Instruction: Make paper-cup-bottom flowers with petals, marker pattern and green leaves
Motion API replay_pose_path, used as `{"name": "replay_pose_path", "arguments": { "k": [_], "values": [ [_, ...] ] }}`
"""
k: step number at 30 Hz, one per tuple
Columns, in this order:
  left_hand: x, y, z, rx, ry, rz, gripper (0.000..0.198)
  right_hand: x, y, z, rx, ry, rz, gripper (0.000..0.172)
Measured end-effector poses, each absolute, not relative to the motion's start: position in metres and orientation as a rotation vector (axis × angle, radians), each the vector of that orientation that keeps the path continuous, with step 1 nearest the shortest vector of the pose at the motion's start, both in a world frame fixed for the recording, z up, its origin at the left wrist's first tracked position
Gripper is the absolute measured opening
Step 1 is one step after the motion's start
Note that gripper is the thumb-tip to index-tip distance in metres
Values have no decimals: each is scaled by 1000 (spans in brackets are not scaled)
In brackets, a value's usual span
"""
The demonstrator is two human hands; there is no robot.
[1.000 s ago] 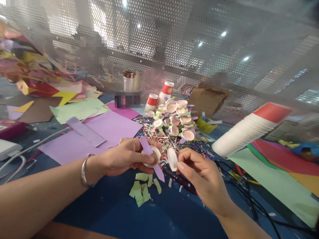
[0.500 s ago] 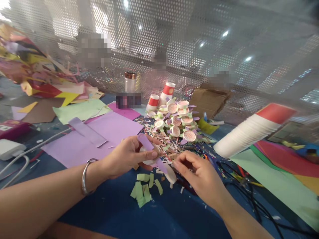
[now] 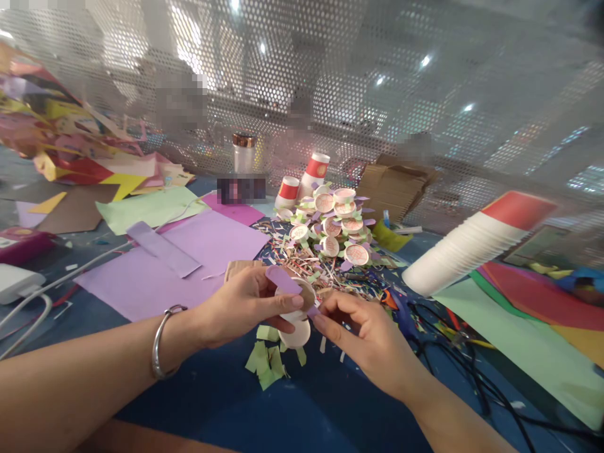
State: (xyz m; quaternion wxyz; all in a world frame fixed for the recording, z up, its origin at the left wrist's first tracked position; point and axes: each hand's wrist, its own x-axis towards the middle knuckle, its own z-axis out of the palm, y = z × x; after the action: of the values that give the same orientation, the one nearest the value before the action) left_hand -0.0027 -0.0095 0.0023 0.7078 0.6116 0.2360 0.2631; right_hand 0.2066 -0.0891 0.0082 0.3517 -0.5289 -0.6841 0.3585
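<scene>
My left hand (image 3: 245,305) pinches a small round paper cup base (image 3: 302,296) with a purple paper petal (image 3: 283,280) stuck across it. My right hand (image 3: 363,336) closes thumb and forefinger on the lower end of that purple petal. A second white disc (image 3: 295,333) lies just under the two hands on the blue table (image 3: 302,409). Cut green paper bits (image 3: 267,365) lie below the left hand. A silver bangle (image 3: 160,343) circles my left wrist.
A heap of finished paper flowers (image 3: 337,229) sits on shredded scraps behind the hands. Purple sheets (image 3: 179,258) lie at left, a tilted stack of paper cups (image 3: 467,245) at right over coloured sheets (image 3: 528,314). Black cables (image 3: 453,352) run right of my hand. A perforated screen (image 3: 377,94) backs the table.
My right hand set down the white disc it held and moved left to pinch the purple petal. My left hand stayed put with the cup base.
</scene>
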Motion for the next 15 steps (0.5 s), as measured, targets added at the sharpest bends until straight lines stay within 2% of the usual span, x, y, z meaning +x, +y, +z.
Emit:
{"name": "replay_pose_path", "arguments": {
  "k": [4,8,12,15],
  "values": [
    [-4,-7,1,1381,564,507,33,208,-89,9,-1387,-1787,977,29],
    [-8,-2,-2,1547,717,558,29,215,-89,11,-1459,-1780,984,31],
    [-10,6,-2,1443,722,652,25,230,-87,18,-1645,-1841,711,26],
    [-9,10,-2,1383,567,759,20,241,-86,21,-1818,-2004,647,25]
  ]
}}
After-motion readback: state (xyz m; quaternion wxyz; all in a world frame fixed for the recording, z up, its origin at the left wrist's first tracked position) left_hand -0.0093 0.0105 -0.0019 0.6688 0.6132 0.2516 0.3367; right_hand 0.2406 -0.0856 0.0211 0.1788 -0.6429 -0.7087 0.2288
